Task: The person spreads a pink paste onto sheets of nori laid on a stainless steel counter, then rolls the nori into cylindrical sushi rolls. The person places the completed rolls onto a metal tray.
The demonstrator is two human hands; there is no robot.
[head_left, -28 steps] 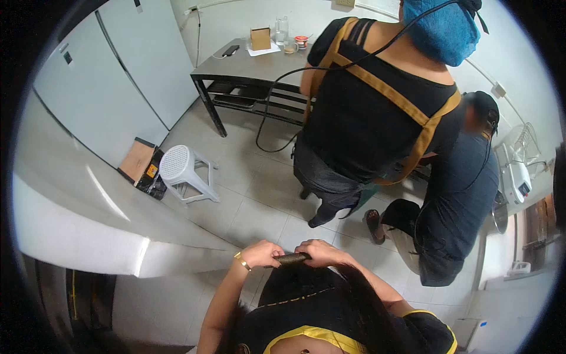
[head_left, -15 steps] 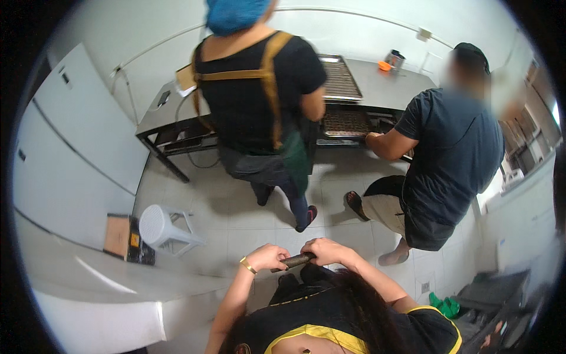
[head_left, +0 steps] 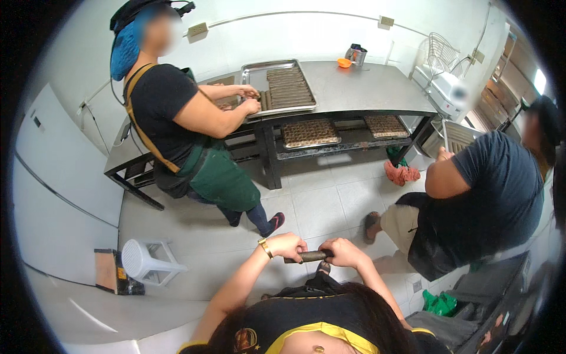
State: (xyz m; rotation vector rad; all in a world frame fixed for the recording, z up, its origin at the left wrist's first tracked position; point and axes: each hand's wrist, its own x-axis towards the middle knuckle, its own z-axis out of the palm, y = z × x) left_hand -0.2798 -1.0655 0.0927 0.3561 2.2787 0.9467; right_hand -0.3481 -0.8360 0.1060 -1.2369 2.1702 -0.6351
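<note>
Nearest, in front of the dark clothing, a dark brown roll is held in the air, well apart from any table edge. Below it are seen the tiled floor and part of one foot. On the left side, the floor is bordered by a white stool; on the lower right, by a black bench-like object, whose exact kind cannot be told, with a green bag on it. The right upper arm is partly covered by long hair, and the right end of the roll is hidden under the fingers.

By the left hand the roll is pinched between thumb and fingers, nearly closed, and its left end is left sticking out. By the right hand the other end is grasped, with fingers curled around it.

Farther, an open stretch of floor is seen up to the steel table. Near its front edge a metal tray with similar rolls is placed, touched at its left side by a co-worker; what lies between those fingers is hard to make out. By another person, at right, a tray is held, partly hidden by the arm.
</note>
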